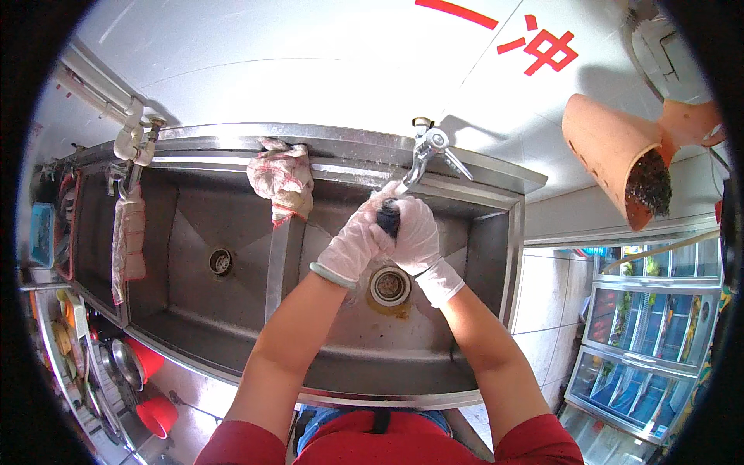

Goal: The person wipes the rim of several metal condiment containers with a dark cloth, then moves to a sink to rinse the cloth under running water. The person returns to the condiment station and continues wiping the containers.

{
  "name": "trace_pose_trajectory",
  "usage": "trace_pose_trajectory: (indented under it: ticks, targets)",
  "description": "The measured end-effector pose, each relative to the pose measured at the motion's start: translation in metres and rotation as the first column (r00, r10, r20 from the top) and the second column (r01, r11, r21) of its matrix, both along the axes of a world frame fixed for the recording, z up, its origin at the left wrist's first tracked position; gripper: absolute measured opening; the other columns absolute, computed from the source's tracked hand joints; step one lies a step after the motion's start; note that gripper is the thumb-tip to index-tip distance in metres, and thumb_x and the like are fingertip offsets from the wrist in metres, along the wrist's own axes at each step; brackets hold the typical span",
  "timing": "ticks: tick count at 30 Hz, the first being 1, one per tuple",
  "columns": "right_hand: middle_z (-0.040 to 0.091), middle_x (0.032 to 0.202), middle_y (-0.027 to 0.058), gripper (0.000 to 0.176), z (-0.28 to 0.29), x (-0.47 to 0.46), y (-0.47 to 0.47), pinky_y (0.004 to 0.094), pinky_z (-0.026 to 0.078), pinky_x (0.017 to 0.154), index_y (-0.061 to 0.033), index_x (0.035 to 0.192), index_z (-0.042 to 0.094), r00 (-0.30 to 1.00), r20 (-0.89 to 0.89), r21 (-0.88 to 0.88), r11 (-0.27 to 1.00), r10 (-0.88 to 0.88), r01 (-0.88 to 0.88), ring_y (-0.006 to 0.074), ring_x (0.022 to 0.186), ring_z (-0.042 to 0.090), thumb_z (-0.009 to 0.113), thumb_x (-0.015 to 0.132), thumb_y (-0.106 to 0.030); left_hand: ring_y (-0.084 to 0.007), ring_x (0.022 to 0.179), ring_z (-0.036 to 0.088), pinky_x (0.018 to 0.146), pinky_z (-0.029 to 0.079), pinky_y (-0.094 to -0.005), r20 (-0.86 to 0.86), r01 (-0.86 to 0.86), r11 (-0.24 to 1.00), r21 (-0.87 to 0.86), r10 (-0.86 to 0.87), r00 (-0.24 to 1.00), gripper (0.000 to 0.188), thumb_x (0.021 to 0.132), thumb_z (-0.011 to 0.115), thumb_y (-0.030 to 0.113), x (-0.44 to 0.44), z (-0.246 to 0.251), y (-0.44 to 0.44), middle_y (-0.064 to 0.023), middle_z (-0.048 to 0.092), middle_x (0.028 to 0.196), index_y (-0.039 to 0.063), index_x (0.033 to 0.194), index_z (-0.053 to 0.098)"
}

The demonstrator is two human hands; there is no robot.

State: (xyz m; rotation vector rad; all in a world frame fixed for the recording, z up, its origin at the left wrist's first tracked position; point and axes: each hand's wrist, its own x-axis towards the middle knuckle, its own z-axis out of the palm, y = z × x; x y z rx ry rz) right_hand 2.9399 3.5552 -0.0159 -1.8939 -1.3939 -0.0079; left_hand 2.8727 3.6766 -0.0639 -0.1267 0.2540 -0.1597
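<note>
Both my hands wear thin whitish gloves and meet under the spout of a chrome lever faucet [430,142], over the right basin [349,325] of a stainless steel sink. Between them they squeeze a small dark wad [388,221], whose material I cannot make out. My left hand [357,232] wraps it from the left, with a pale green band at the wrist. My right hand [417,235] closes on it from the right. Below the hands lies a round drain strainer [390,286] with brownish stain around it.
A checked cloth [283,177] drapes over the sink divider [285,256]; another towel [129,238] hangs farther left. An orange holder [607,154] with dark bristly contents juts out at upper right. Glass-fronted cabinets [645,331] stand right, a dish rack [87,360] lower left.
</note>
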Motion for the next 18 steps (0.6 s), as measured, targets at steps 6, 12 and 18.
trace_pose_trajectory:
  ticks: [6,12,18]
  targets:
    - [0.067,0.108,0.0127,0.034,-0.001,-0.004,0.016,0.043,0.054,0.067,-0.0052,0.106,0.061,0.938,-0.206,-0.531,0.837,-0.28,0.133,0.0309,0.087,0.068,0.058,0.097,-0.038,-0.0177,0.078,0.065,0.07,0.055,-0.033,-0.404,-0.185,0.875,0.447,0.382,0.831,0.022,0.095,0.065,0.038,0.006,-0.014,-0.016,-0.0011,0.067,0.087,0.016,0.092,0.065]
    - [0.064,0.113,0.0026,0.034,-0.017,0.034,0.011,0.0231,0.048,0.085,-0.003,0.128,0.057,0.058,-0.993,0.113,0.976,0.104,0.186,0.0092,0.1,0.06,0.06,0.101,-0.023,-0.0239,0.107,0.061,0.098,0.045,-0.0415,0.032,-0.553,0.801,0.229,0.562,0.827,0.035,0.097,0.054,0.046,-0.009,0.024,-0.013,-0.0037,0.066,0.116,0.018,0.115,0.064]
    - [0.064,0.118,0.0071,0.043,0.012,0.043,-0.01,0.0339,0.047,0.095,-0.0003,0.131,0.057,0.548,-0.836,-0.041,0.994,0.02,-0.099,0.0162,0.109,0.06,0.064,0.098,-0.027,-0.0349,0.118,0.056,0.104,0.038,-0.059,-0.126,-0.329,0.939,0.096,0.34,0.932,0.049,0.093,0.048,0.05,0.0,0.054,-0.023,-0.0111,0.063,0.128,0.015,0.123,0.063]
